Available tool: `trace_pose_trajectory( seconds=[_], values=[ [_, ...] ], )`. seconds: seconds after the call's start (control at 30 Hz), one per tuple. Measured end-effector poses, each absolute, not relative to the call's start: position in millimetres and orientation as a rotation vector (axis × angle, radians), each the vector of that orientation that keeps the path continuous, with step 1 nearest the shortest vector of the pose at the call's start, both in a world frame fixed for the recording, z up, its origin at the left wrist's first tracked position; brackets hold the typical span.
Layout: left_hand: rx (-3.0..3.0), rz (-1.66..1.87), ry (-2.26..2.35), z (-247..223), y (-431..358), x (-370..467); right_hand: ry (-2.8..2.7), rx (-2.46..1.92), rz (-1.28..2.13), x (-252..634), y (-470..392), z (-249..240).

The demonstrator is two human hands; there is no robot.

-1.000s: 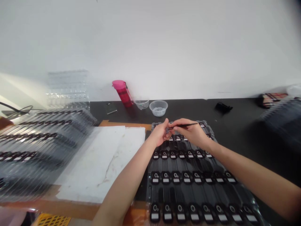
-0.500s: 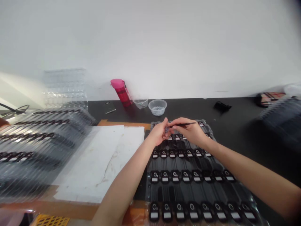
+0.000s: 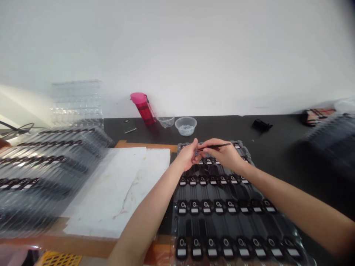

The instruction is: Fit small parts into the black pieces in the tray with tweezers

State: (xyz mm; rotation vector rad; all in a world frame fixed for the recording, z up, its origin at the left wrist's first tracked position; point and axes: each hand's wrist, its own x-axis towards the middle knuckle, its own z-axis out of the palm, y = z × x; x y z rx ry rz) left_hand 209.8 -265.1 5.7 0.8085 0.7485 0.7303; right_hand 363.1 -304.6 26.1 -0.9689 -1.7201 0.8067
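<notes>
My right hand [image 3: 222,153] pinches a pair of dark, slim tweezers [image 3: 213,146], the tip pointing left into my left hand. My left hand [image 3: 190,156] is curled, with some tiny clear-grey pieces [image 3: 197,152] at its fingers; their exact kind is too small to tell. Both hands meet over the far rows of a clear plastic tray [image 3: 206,225]. In the tray sit rows of black parts [image 3: 211,246], each with a ring mark and a white label. Beyond my hands, a clear plastic bowl [image 3: 185,126] holds many small pale pieces.
Stacked filled trays [image 3: 63,162] stand on the left beside white paper sheets [image 3: 111,188]. A pink bottle [image 3: 142,108], another clear bowl [image 3: 166,122] and a metal rod [image 3: 130,130] are near the wall. A black clip-like item [image 3: 262,125] and more trays [image 3: 335,140] lie to the right.
Almost nothing differs. Both hands hold the same place and grip, and the tweezers shift only very slightly at my left fingers.
</notes>
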Motion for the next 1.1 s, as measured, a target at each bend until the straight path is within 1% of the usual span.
trace_pose_trajectory(
  seconds=[0.37,0.8,1.1],
  values=[
    [0.784,0.742,0.744,4.1,-265.0,210.3,-1.687,-0.954,0.736,360.9,-305.2,26.2],
    [0.728,0.73,0.671,5.4,-265.9,208.9,-1.587,-0.941,0.903,359.4,-305.9,23.2],
    [0.682,0.701,0.636,5.6,-265.3,207.6,-1.642,-0.926,0.872,361.4,-306.9,25.1]
  ],
)
